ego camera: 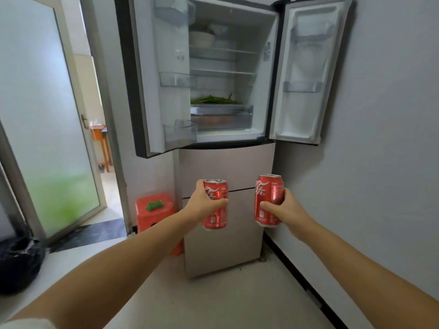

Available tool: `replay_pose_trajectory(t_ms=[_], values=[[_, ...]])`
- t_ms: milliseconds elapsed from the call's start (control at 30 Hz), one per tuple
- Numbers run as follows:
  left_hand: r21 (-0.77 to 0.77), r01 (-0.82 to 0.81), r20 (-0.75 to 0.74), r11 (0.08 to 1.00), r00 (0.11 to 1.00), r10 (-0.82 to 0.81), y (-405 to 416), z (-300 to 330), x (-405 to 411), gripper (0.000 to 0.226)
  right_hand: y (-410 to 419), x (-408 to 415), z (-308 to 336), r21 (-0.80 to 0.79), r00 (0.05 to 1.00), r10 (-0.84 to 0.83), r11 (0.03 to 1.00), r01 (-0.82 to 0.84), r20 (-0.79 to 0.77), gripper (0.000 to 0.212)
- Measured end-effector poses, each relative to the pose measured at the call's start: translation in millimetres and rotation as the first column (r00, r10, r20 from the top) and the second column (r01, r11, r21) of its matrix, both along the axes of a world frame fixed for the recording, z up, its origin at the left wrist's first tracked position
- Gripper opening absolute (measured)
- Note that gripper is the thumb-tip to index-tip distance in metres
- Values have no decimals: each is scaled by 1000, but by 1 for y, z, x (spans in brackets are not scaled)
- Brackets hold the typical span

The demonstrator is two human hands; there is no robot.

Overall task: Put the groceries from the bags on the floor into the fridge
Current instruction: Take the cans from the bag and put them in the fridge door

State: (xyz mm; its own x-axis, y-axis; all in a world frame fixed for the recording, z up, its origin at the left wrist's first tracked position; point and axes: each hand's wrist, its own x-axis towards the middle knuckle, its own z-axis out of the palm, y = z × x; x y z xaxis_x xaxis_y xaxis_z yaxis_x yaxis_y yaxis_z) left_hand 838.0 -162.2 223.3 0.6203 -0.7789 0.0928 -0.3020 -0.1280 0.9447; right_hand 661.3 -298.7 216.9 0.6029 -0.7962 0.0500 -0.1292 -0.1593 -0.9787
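Observation:
My left hand (203,203) grips an upright red cola can (216,218), and my right hand (286,208) grips a second red cola can (268,193). Both cans are held out in front of the fridge's lower drawers. The fridge (225,167) stands ahead with both upper doors swung open. Inside are glass shelves, a white bowl (202,39) on the top shelf, green vegetables (213,100) above the clear crisper drawer (221,116), and clear bins on the doors. No grocery bags are in view.
An orange plastic stool (155,213) with a green object on it stands left of the fridge. A black rubbish bag (19,262) sits at the far left. A frosted glass door (47,115) stands open on the left; a grey wall (392,162) runs along the right.

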Motion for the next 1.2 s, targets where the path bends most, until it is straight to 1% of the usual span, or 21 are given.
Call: replay_pose_trajectory(t_ms=[167, 233, 300, 367, 400, 500, 567, 633, 733, 800, 867, 900, 967, 1000, 1067, 1133, 1200], values=[[-23, -16, 32, 1000, 999, 17, -77, 20, 60, 75, -84, 75, 24, 32, 998, 15, 999, -17, 64, 69], [-35, -38, 44, 999, 998, 40, -105, 24, 89, 74, -115, 117, 27, 118, 989, 43, 991, -61, 145, 67], [-53, -93, 70, 994, 993, 97, -130, 34, 120, 73, -139, 159, 37, 231, 968, 80, 964, -136, 237, 49], [-87, -145, 89, 986, 984, 153, -155, 49, 150, 71, -167, 197, 47, 280, 945, 130, 935, -218, 299, 27], [-113, -166, 89, 980, 980, 176, -166, 58, 163, 71, -184, 216, 52, 289, 932, 171, 920, -267, 319, 26], [-203, -214, 126, 956, 962, 242, -192, 91, 200, 70, -230, 274, 80, 270, 894, 285, 882, -385, 346, 54], [-287, -266, 131, 920, 941, 313, -203, 113, 222, 67, -249, 314, 107, 224, 858, 346, 865, -448, 381, 51], [-339, -336, 141, 879, 905, 401, -210, 133, 242, 67, -255, 355, 127, 183, 823, 399, 846, -500, 404, 58], [-334, -413, 223, 847, 838, 497, -218, 156, 276, 67, -254, 414, 144, 126, 776, 434, 832, -540, 457, 71], [-317, -454, 285, 833, 792, 540, -223, 165, 298, 62, -255, 449, 147, 55, 749, 462, 834, -549, 475, 71], [-293, -511, 317, 808, 745, 587, -227, 164, 317, 61, -256, 475, 145, -22, 748, 485, 845, -534, 453, 70], [-280, -545, 336, 790, 716, 612, -229, 162, 326, 64, -257, 487, 143, -54, 756, 491, 851, -522, 433, 74], [-224, -601, 389, 767, 667, 636, -230, 152, 340, 72, -256, 505, 136, -156, 780, 527, 848, -506, 337, 83], [-184, -621, 422, 762, 650, 632, -230, 145, 345, 73, -255, 508, 133, -227, 788, 558, 828, -512, 258, 84], [-99, -645, 471, 758, 641, 607, -230, 133, 356, 72, -256, 516, 123, -378, 790, 603, 761, -528, 112, 76], [-20, -646, 508, 763, 650, 565, -228, 125, 363, 69, -260, 517, 114, -509, 802, 597, 695, -508, 15, 71], [45, -635, 570, 772, 651, 502, -227, 119, 367, 66, -265, 518, 107, -588, 811, 582, 637, -498, -56, 75]])
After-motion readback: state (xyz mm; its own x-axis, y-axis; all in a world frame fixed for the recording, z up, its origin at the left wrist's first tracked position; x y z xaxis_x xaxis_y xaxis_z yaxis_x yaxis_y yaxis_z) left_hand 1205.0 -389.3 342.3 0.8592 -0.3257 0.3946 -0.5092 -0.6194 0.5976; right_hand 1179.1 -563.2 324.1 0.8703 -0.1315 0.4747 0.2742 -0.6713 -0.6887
